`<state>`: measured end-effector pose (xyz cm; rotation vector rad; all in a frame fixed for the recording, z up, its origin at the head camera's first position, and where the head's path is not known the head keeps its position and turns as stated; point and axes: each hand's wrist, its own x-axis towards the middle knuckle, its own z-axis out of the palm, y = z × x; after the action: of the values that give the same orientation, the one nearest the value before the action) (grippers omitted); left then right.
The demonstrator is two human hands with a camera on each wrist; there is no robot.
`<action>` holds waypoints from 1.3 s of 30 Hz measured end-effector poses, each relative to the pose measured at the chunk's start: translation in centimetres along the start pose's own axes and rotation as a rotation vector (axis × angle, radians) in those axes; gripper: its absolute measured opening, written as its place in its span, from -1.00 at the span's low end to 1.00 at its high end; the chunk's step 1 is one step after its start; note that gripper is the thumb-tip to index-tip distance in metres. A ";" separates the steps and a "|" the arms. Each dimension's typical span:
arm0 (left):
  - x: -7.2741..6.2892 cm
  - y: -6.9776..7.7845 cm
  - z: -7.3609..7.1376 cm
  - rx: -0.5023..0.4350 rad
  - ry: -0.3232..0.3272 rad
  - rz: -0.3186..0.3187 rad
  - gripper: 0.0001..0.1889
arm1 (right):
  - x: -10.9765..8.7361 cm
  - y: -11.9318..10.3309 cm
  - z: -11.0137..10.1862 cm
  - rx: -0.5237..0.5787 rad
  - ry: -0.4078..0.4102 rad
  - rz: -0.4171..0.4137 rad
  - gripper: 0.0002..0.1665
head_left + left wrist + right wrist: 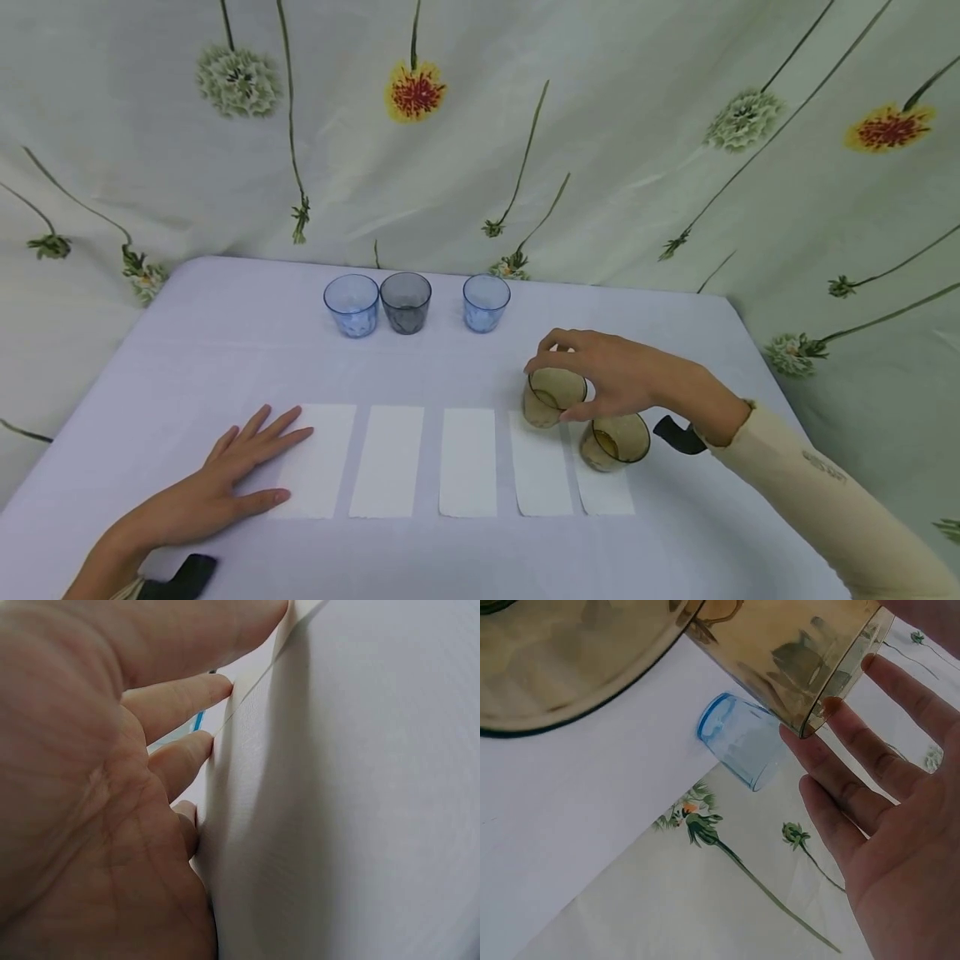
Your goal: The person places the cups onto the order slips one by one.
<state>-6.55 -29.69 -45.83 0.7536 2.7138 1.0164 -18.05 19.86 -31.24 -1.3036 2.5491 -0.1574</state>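
Note:
On the right, my right hand [611, 371] holds an amber drinking glass [543, 407] by its rim, thumb on the near side and fingers on the far side. The right wrist view shows fingertips against the rim of this held glass [780, 656]. A second amber glass [617, 442] stands on the rightmost white paper strip [611, 500], just below that hand. Flat on the table with fingers spread, my left hand [213, 492] touches the left edge of the leftmost paper strip [318, 458] and holds nothing.
Along the table's far edge stand a blue glass [352, 312], a grey glass [406, 312] close beside it, and another blue glass [486, 312] farther right. More paper strips [386, 462] lie in the row across the white tablecloth [420, 558]. Behind hangs a flowered curtain [600, 125].

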 end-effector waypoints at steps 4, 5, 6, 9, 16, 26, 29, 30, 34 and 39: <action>-0.1 0.0 0.0 -0.001 0.004 -0.001 -0.27 | -0.1 -0.7 0.3 -0.004 -0.020 -0.005 -0.28; -0.1 0.1 0.0 0.002 0.004 0.000 -0.27 | -0.1 -0.8 0.3 -0.008 -0.023 -0.009 -0.29; 0.0 0.1 0.0 0.004 0.006 0.001 -0.27 | -0.2 -0.9 0.4 -0.013 -0.025 -0.010 -0.29; 0.0 0.2 -0.1 0.021 0.006 0.005 -0.27 | -0.3 -1.1 0.5 -0.031 -0.023 -0.016 -0.29; 0.1 0.2 -0.2 0.057 0.011 0.016 -0.26 | -0.6 -1.5 0.8 -0.028 -0.025 -0.030 -0.29; 0.0 -0.1 0.2 -0.016 0.009 -0.008 -0.28 | -0.9 -2.2 1.7 -0.039 -0.033 -0.073 -0.29; 0.0 0.0 0.2 -0.006 0.007 -0.014 -0.27 | -0.9 -2.3 1.9 -0.048 -0.040 -0.081 -0.29; 0.0 0.0 0.2 0.001 0.007 -0.015 -0.27 | -0.9 -2.4 2.0 -0.047 -0.043 -0.078 -0.29; 0.1 0.1 0.1 0.022 0.011 -0.009 -0.27 | -0.8 -2.6 2.2 -0.039 -0.051 -0.069 -0.29; 0.1 0.1 0.1 0.002 0.002 -0.022 -0.27 | -0.8 -2.7 2.4 -0.047 -0.051 -0.072 -0.29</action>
<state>-6.55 -29.55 -45.79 0.7222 2.7192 1.0102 -14.84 19.00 -32.80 -1.3990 2.4795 -0.0774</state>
